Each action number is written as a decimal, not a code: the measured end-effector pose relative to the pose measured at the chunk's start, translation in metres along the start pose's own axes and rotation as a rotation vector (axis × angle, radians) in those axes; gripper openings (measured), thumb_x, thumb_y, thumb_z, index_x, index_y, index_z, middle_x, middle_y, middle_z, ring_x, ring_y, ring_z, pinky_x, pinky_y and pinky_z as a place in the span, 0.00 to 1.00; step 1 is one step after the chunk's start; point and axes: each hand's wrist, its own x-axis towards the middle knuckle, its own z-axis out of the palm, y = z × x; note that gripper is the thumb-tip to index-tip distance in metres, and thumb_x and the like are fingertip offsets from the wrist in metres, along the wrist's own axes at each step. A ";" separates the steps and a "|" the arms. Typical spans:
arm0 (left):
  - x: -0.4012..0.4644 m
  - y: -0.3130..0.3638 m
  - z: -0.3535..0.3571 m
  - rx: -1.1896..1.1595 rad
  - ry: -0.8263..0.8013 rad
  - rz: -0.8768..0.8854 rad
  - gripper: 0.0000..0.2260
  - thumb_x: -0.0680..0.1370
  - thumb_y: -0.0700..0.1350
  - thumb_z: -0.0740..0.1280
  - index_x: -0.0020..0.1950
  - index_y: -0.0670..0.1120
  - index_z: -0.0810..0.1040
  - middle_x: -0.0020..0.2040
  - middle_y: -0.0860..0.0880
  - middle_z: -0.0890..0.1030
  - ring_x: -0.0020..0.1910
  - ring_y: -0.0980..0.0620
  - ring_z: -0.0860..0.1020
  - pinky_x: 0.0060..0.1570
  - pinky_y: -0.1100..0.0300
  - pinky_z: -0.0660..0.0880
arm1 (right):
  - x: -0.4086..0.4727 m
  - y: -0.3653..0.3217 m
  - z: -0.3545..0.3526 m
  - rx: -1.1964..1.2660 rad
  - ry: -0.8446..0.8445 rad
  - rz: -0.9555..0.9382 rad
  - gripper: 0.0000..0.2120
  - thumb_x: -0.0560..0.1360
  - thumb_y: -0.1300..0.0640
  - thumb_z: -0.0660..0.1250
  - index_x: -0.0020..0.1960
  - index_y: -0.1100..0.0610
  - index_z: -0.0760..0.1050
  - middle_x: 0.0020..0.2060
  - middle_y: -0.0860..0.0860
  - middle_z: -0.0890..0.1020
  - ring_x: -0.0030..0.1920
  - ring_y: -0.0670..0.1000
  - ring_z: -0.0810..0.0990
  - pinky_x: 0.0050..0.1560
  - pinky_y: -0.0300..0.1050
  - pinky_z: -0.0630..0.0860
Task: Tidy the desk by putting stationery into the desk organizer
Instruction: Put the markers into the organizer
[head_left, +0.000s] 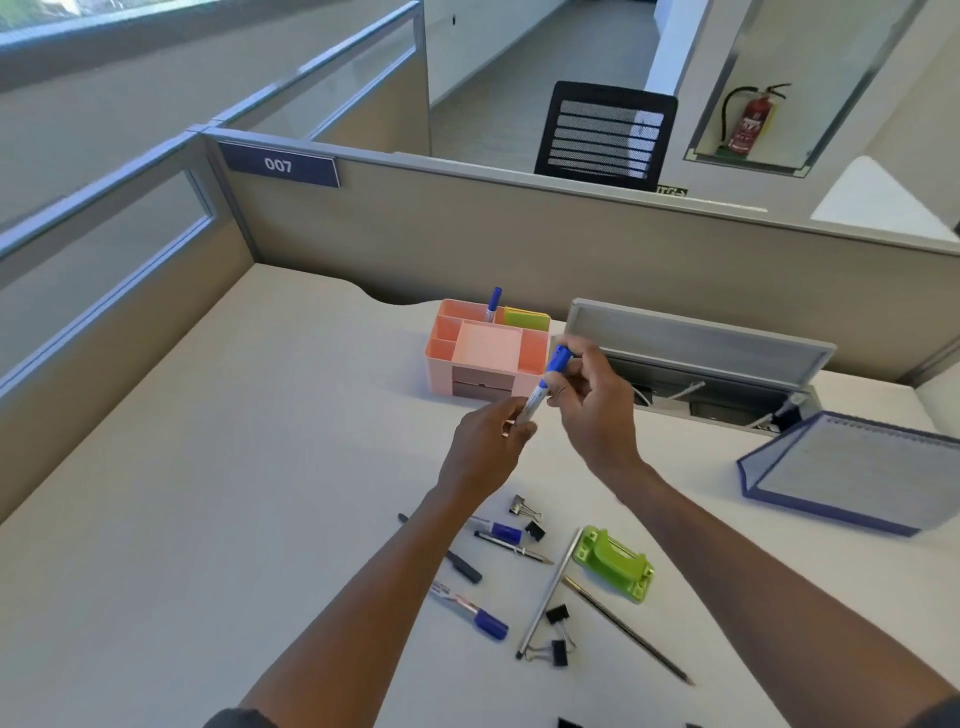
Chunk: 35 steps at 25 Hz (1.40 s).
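Note:
A pink desk organizer (535, 353) stands at the back of the white desk, with one blue-capped marker (493, 304) upright in a rear slot and green-yellow sticky notes (525, 318) beside it. In front of it, both hands hold a blue-capped marker (545, 384) tilted in the air: my left hand (485, 447) pinches its lower white barrel, my right hand (592, 405) grips near the cap. Loose on the desk nearer me lie two more blue markers (470, 608) (498, 530), a black pen (462, 564), pencils (626, 629), a silver pen (550, 592) and binder clips (558, 631).
A green stapler-like tool (615, 564) lies right of the pens. A blue mesh paper tray (852, 470) sits at the right. An open grey cable hatch (696, 358) is behind my right hand. Beige partition walls (467, 234) bound the desk at back and left.

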 end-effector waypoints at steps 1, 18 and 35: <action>0.012 -0.005 -0.006 0.011 0.028 0.001 0.12 0.80 0.49 0.66 0.61 0.49 0.78 0.52 0.52 0.83 0.47 0.55 0.79 0.47 0.56 0.78 | 0.016 0.001 0.006 -0.003 0.022 -0.011 0.17 0.78 0.61 0.68 0.65 0.49 0.72 0.45 0.51 0.84 0.44 0.50 0.84 0.44 0.53 0.83; 0.098 -0.109 -0.023 0.541 -0.098 0.137 0.33 0.77 0.58 0.66 0.78 0.50 0.59 0.78 0.50 0.58 0.77 0.48 0.55 0.75 0.47 0.55 | 0.183 0.048 0.105 -0.248 0.086 -0.050 0.09 0.78 0.63 0.62 0.56 0.53 0.73 0.38 0.45 0.78 0.37 0.53 0.78 0.39 0.53 0.78; 0.094 -0.120 -0.011 0.522 -0.079 0.129 0.35 0.77 0.58 0.64 0.79 0.51 0.53 0.80 0.52 0.51 0.78 0.52 0.45 0.76 0.52 0.42 | 0.170 0.077 0.142 -0.332 -0.066 0.205 0.09 0.72 0.60 0.68 0.50 0.50 0.75 0.42 0.49 0.83 0.43 0.53 0.82 0.45 0.55 0.81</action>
